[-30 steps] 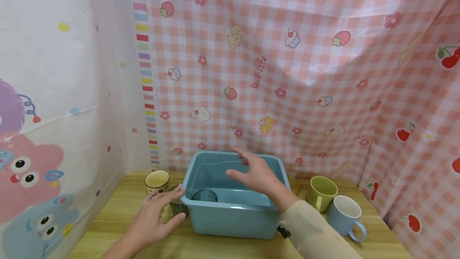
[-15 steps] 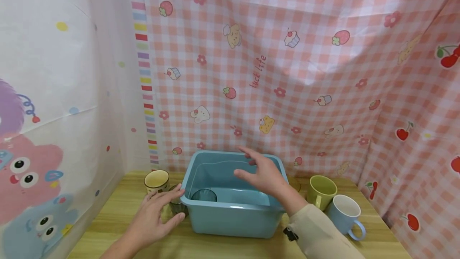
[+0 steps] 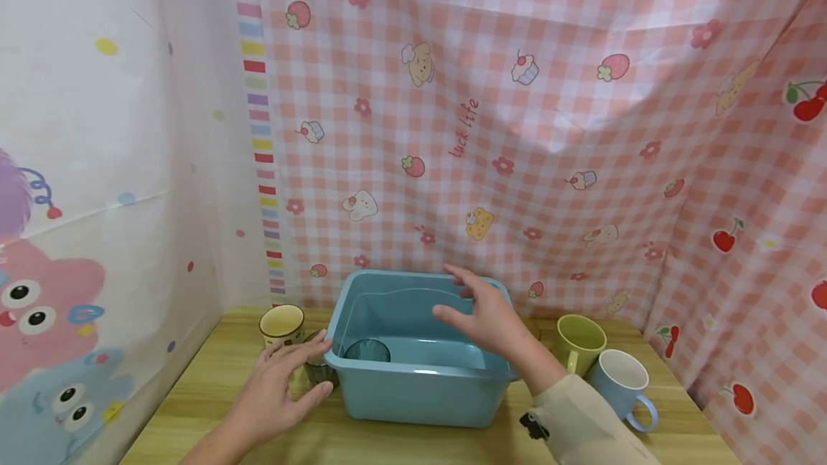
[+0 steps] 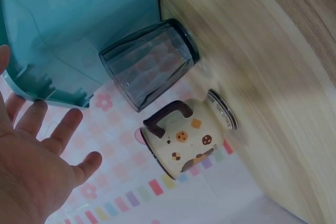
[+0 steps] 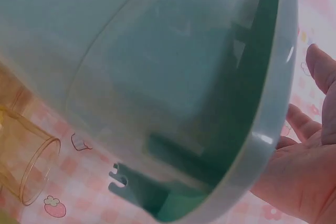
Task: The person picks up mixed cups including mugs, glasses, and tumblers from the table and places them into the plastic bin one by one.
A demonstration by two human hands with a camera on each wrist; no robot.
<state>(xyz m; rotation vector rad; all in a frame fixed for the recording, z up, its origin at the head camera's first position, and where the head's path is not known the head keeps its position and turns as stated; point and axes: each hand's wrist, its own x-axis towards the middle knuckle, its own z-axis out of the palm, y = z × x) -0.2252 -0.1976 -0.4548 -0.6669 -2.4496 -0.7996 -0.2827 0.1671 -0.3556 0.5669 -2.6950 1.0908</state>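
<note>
A blue plastic tub (image 3: 420,397) stands in the middle of the table, with a dark glass (image 3: 368,351) inside at its left end. My left hand (image 3: 274,397) is beside the tub's left rim, fingers spread and fingertips at the rim; whether they touch it I cannot tell. Partly behind that hand stands a dark grey glass (image 4: 149,64), next to a cream mug (image 4: 184,140) with cookie prints. Over the tub's right side hovers my right hand (image 3: 487,318), thumb and fingers apart, holding nothing.
To the tub's right, an amber glass (image 5: 26,156) is mostly hidden behind the right arm in the head view. Farther right stand a green mug (image 3: 580,344) and a light blue mug (image 3: 619,382). A pink checked curtain (image 3: 388,128) hangs behind the wooden table (image 3: 200,393).
My right hand has shifted to the right across the tub, toward its right rim, with nothing in it. The left hand stays in place, and the cups and tub have not moved.
</note>
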